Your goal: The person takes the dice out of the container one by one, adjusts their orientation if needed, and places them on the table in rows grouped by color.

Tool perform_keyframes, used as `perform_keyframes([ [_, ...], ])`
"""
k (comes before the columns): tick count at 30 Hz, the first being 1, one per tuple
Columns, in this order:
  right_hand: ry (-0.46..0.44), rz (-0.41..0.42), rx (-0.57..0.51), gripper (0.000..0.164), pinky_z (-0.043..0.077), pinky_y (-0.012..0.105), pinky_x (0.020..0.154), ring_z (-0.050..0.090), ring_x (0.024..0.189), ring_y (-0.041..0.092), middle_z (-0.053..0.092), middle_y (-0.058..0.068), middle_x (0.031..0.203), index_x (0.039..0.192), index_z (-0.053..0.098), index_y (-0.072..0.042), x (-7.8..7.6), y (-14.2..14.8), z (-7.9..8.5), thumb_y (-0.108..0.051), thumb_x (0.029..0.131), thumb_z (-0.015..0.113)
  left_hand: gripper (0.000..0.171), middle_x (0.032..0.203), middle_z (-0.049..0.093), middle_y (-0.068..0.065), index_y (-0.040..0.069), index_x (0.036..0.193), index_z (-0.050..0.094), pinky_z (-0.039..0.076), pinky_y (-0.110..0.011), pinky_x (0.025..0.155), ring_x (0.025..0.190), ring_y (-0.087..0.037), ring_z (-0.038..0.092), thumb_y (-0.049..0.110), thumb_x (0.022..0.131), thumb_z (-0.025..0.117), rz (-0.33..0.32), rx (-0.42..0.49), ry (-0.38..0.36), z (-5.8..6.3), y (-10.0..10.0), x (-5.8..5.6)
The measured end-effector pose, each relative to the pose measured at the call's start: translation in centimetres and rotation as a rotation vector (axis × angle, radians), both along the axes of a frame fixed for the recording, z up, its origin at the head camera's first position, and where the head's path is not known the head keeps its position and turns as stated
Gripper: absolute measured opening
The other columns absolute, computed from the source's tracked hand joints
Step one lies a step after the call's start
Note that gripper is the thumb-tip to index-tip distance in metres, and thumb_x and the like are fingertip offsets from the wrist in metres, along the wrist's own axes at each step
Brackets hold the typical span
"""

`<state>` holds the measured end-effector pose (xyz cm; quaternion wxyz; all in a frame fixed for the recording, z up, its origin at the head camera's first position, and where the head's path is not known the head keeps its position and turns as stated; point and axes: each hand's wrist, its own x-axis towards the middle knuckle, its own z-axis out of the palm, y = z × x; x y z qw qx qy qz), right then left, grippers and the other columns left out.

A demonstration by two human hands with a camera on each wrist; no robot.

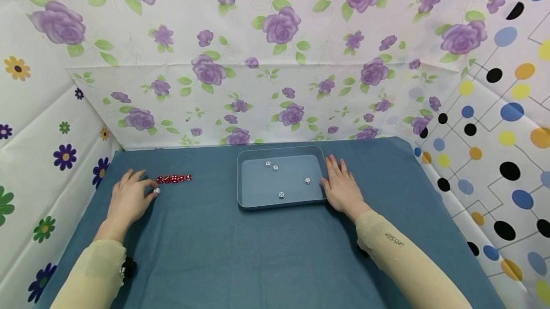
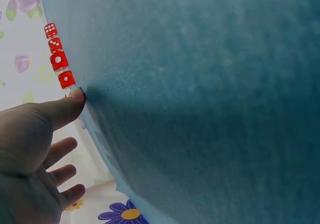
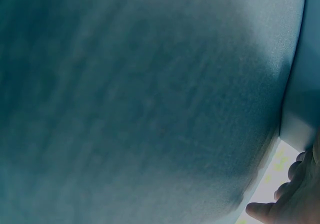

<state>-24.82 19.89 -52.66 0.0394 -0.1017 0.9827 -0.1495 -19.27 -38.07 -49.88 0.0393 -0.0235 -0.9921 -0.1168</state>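
Between thumb and forefinger, my left hand (image 1: 131, 197) pinches a white die (image 1: 156, 191) at the table's left side. Just beyond it runs a row of several red dice (image 1: 174, 179), which the left wrist view also shows past the thumb (image 2: 65, 107). My right hand (image 1: 343, 188) lies with straight fingers against the right edge of a blue-grey tray (image 1: 281, 205). Inside the tray are several white dice, two near the back, one at the right (image 1: 307, 181) and one near the front (image 1: 281, 195). In the left wrist view the pinched die is hidden.
A blue cloth (image 1: 240, 256) covers the table. Behind it hangs a wall sheet with purple roses (image 1: 281, 27). Side sheets with flowers at left and coloured dots (image 1: 510, 171) at right border the table.
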Motion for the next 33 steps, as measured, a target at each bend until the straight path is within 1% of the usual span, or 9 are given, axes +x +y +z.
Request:
perform_keyframes([
  [10,-0.012,-0.005,0.004,0.071,0.016,0.066,0.128,0.0,0.164,0.04,0.0,0.008,0.18,0.173,0.008,-0.01,-0.07,0.06,-0.13,-0.039,0.117,0.041,0.023,0.151,0.043,-0.042,-0.002,0.114,0.077,0.024,-0.084,0.11,0.146,-0.065,0.026,0.011,0.094,0.081,0.004,0.011,0.016,-0.29,-0.12,0.06],
  [20,-0.014,-0.005,-0.002,0.071,0.015,0.066,0.128,-0.001,0.164,0.039,0.0,0.009,0.18,0.173,0.007,-0.01,-0.07,0.01,-0.05,-0.039,0.117,0.04,0.021,0.15,0.045,-0.041,0.0,0.112,0.078,0.026,-0.084,0.109,0.145,-0.064,0.029,0.008,0.093,0.081,-0.003,0.009,0.038,-0.48,-0.24,0.16],
  [33,-0.017,-0.003,-0.009,0.072,0.014,0.066,0.128,-0.003,0.164,0.039,-0.001,0.008,0.18,0.173,0.005,-0.011,-0.03,0.09,-0.17,-0.039,0.117,0.04,0.025,0.151,0.045,-0.041,-0.001,0.115,0.077,0.025,-0.084,0.109,0.147,-0.063,0.029,0.007,0.092,0.082,-0.002,0.029,0.058,-0.47,-0.36,0.24],
])
